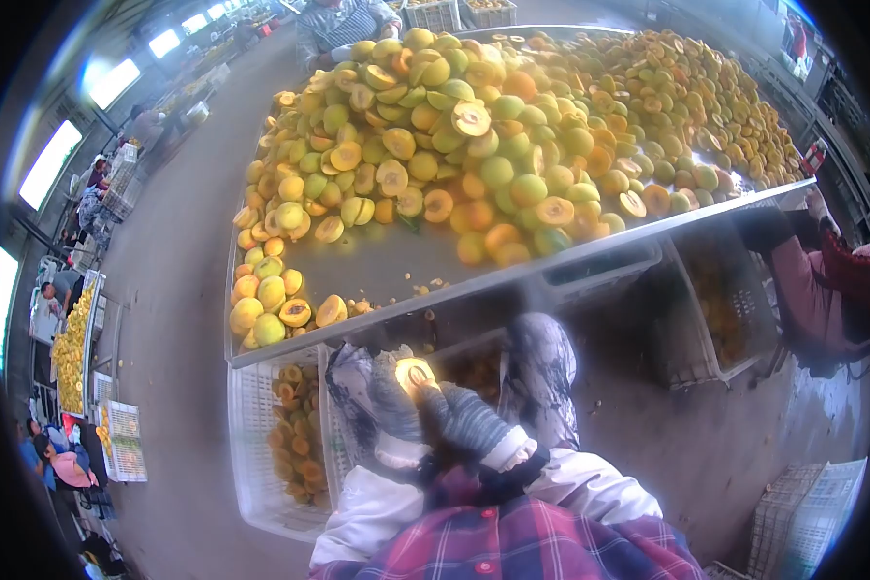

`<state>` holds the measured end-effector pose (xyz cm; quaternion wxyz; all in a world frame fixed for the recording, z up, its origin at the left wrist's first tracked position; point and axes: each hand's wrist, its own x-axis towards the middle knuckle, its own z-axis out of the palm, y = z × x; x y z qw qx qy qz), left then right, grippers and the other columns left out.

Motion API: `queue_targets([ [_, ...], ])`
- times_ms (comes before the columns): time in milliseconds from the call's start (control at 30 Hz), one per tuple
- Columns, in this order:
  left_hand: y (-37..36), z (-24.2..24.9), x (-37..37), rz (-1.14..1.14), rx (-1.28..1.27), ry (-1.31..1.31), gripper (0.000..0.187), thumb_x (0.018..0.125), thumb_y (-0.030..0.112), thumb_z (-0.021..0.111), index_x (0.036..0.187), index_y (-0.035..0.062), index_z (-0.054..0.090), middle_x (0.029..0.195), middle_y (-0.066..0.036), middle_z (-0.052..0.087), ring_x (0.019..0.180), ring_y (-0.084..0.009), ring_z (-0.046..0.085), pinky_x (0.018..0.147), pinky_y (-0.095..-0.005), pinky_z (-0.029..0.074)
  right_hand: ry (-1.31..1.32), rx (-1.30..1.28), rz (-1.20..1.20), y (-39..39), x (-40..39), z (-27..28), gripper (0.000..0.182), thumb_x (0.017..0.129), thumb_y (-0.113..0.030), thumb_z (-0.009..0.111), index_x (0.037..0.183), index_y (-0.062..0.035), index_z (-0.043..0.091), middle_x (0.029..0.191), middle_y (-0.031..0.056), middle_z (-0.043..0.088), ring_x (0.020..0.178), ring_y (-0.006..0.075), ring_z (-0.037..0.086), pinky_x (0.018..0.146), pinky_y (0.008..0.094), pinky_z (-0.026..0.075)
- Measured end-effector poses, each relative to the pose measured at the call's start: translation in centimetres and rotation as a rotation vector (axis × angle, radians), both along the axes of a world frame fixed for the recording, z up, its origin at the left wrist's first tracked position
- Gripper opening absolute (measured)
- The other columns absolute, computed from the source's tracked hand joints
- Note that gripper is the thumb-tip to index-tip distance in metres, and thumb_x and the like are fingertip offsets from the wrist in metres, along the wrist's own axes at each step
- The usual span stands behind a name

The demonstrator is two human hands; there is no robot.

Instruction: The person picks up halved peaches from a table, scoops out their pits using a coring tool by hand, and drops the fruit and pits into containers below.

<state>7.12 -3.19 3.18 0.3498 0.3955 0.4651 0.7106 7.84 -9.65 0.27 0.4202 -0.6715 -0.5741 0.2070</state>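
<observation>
My left hand (pixel 394 398), in a grey knit glove, is closed around a yellow peach half (pixel 415 371) above my lap, its cut face up with a dark centre. My right hand (pixel 469 422), also gloved in grey, reaches across from the right, with its fingertips at the lower edge of the peach half. Those fingers are curled; whether a small tool is in them is hidden. Ahead, a metal-rimmed table (pixel 387 261) bears a large heap of whole and halved peaches (pixel 435 126).
A white crate of peach pieces (pixel 261 464) stands left of my legs. Another crate (pixel 710 300) is under the table at right, near a seated person in pink (pixel 812 290). A person in stripes (pixel 343 24) is across the table. Stacked crates (pixel 807 512) stand lower right.
</observation>
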Motion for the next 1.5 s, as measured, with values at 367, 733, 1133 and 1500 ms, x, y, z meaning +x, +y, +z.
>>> queue_targets([
  [367,2.7,-6.4,-5.9,-0.393,-0.184,0.032,0.024,0.090,0.010,0.052,0.111,-0.0014,0.057,0.110,-0.012,0.058,0.097,-0.0209,0.059,0.084,-0.0297,0.051,0.917,-0.184,-0.233,-1.1,0.2,2.4,0.042,0.097,-0.040,0.051,0.104,-0.0014,0.064,0.088,0.0071,0.065,0.078,0.0153,0.058,0.076,0.0292,0.046],
  [733,0.7,1.4,-4.9,-0.652,0.211,0.291,0.026,0.077,-0.003,0.064,0.102,-0.0068,0.063,0.099,-0.018,0.062,0.088,-0.0273,0.062,0.079,-0.0331,0.050,0.995,-0.177,0.034,-1.2,1.6,4.2,0.061,0.095,-0.056,0.044,0.117,-0.0005,0.058,0.100,0.0085,0.063,0.091,0.0185,0.055,0.084,0.0335,0.043],
  [1133,2.5,2.7,-6.7,-0.548,0.764,1.140,0.035,0.078,0.003,0.064,0.112,-0.0024,0.056,0.104,-0.016,0.059,0.096,-0.0316,0.058,0.082,-0.0397,0.049,0.877,-0.125,0.211,-1.0,0.7,-3.3,0.088,0.080,-0.052,0.064,0.140,0.0027,0.031,0.110,0.0192,0.055,0.097,0.0221,0.055,0.087,0.0299,0.045],
  [1500,4.9,1.6,-6.7,-0.777,0.661,1.059,0.020,0.082,0.010,0.057,0.098,-0.0022,0.060,0.088,-0.013,0.064,0.077,-0.0262,0.063,0.069,-0.0348,0.052,1.347,-0.094,-0.111,-1.4,-0.5,4.4,0.046,0.097,-0.041,0.050,0.114,0.0012,0.061,0.100,0.0110,0.066,0.092,0.0173,0.059,0.082,0.0301,0.045],
])
